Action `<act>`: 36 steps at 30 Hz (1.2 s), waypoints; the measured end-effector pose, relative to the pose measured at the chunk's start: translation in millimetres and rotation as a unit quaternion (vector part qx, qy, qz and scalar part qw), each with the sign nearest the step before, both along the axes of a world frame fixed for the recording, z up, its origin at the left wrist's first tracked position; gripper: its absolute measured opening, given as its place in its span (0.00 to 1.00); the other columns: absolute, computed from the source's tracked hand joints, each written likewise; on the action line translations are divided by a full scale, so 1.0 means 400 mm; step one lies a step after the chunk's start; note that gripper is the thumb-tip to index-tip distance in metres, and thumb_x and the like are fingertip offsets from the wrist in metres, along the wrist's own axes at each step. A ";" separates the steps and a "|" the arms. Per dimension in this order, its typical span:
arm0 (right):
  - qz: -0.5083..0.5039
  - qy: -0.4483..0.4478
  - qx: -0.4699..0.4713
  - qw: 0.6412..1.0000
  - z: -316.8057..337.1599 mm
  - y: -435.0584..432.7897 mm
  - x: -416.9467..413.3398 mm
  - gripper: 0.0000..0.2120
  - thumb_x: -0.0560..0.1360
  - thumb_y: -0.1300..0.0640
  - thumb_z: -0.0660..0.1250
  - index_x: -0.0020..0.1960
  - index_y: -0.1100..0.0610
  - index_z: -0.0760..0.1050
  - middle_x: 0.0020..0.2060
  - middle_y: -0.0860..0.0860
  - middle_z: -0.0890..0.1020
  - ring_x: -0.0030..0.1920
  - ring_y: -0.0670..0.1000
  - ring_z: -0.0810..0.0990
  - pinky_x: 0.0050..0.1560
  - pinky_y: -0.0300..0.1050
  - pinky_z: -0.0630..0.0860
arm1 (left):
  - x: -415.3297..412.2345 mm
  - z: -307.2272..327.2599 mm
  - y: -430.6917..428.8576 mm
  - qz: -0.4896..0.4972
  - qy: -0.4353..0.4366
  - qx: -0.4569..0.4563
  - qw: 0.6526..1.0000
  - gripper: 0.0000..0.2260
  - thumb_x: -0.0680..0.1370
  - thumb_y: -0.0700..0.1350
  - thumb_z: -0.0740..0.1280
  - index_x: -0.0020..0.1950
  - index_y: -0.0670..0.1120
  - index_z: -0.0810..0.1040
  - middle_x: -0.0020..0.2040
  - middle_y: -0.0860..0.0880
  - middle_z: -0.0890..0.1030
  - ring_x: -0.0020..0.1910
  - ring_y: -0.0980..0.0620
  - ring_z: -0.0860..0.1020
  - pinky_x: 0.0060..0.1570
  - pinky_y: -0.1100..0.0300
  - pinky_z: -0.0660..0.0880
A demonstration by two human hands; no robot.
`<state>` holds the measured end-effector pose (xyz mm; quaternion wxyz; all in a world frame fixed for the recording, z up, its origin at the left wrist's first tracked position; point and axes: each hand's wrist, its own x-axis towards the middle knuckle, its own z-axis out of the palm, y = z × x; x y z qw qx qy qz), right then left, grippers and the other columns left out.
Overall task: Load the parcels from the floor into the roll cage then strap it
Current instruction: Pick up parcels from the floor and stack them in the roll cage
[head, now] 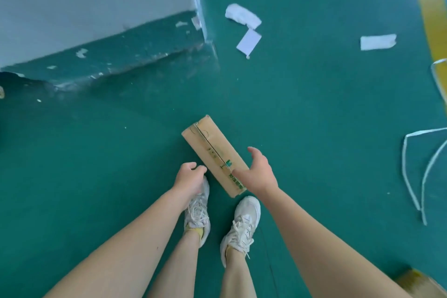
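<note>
A long, narrow cardboard parcel (212,152) with green print lies on the green floor just in front of my shoes, running from upper left to lower right. My right hand (257,173) hovers over its near end with thumb and fingers spread, holding nothing. My left hand (189,175) hangs to the left of the parcel, fingers loosely curled and empty, a small gap from the box. The roll cage is out of view.
A pillar base (101,55) with chipped paint stands at the upper left. White paper scraps (243,16) (377,42) litter the far floor. White strapping bands (416,172) lie at the right. A yellow floor line (428,7) runs along the right edge. Another cardboard corner (420,284) shows at bottom right.
</note>
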<state>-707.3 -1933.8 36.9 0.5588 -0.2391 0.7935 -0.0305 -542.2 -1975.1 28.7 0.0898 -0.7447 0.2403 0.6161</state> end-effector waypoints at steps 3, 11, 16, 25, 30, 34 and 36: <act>0.001 -0.001 0.016 1.000 -0.147 0.021 0.014 0.39 0.72 0.50 0.70 0.79 0.50 0.56 0.74 0.49 0.66 0.64 0.53 0.75 0.56 0.51 0.77 | 0.006 -0.129 0.017 -0.014 -0.009 0.024 1.000 0.16 0.80 0.45 0.61 0.68 0.47 0.69 0.40 0.52 0.70 0.41 0.51 0.72 0.45 0.55 0.72; 0.024 -0.015 0.028 0.999 -0.384 0.045 0.027 0.42 0.70 0.48 0.72 0.79 0.48 0.55 0.75 0.47 0.66 0.74 0.53 0.65 0.77 0.61 0.51 | 0.024 -0.359 0.034 0.039 0.006 0.039 0.998 0.16 0.79 0.52 0.64 0.63 0.46 0.71 0.59 0.49 0.76 0.60 0.49 0.75 0.62 0.51 0.73; 0.013 -0.040 0.005 0.999 -0.414 0.057 0.041 0.41 0.67 0.44 0.72 0.76 0.45 0.59 0.68 0.46 0.73 0.67 0.53 0.71 0.74 0.59 0.60 | 0.003 -0.382 0.051 0.115 0.035 0.027 0.992 0.15 0.80 0.49 0.61 0.63 0.45 0.74 0.58 0.45 0.81 0.57 0.48 0.80 0.57 0.54 0.76; -0.033 0.024 0.017 0.999 -0.242 0.137 -0.021 0.64 0.55 0.30 0.74 0.79 0.43 0.40 0.72 0.49 0.64 0.71 0.54 0.65 0.70 0.58 0.67 | -0.142 -0.210 0.062 0.029 0.076 -0.002 0.997 0.18 0.80 0.52 0.53 0.60 0.50 0.79 0.57 0.51 0.82 0.58 0.50 0.78 0.62 0.50 0.74; -0.060 0.087 0.036 0.994 -0.099 0.206 -0.118 0.73 0.51 0.25 0.75 0.78 0.44 0.30 0.72 0.53 0.59 0.71 0.57 0.64 0.67 0.59 0.69 | -0.286 -0.069 0.094 -0.073 0.106 -0.026 0.991 0.18 0.82 0.51 0.47 0.57 0.56 0.76 0.61 0.56 0.78 0.62 0.52 0.72 0.63 0.53 0.67; -0.207 0.081 0.060 0.973 0.012 0.298 -0.193 0.69 0.56 0.33 0.77 0.77 0.43 0.30 0.71 0.55 0.58 0.71 0.60 0.63 0.66 0.58 0.70 | -0.417 0.046 0.142 -0.175 0.133 -0.025 0.975 0.25 0.82 0.49 0.43 0.68 0.49 0.76 0.67 0.54 0.76 0.65 0.53 0.71 0.68 0.53 0.64; -0.311 0.063 0.062 0.946 0.066 0.358 -0.223 0.67 0.59 0.36 0.78 0.78 0.43 0.31 0.70 0.56 0.58 0.70 0.61 0.65 0.67 0.57 0.69 | -0.487 0.107 0.178 -0.243 0.154 -0.022 0.957 0.24 0.82 0.49 0.44 0.68 0.49 0.76 0.67 0.53 0.76 0.64 0.54 0.72 0.62 0.55 0.66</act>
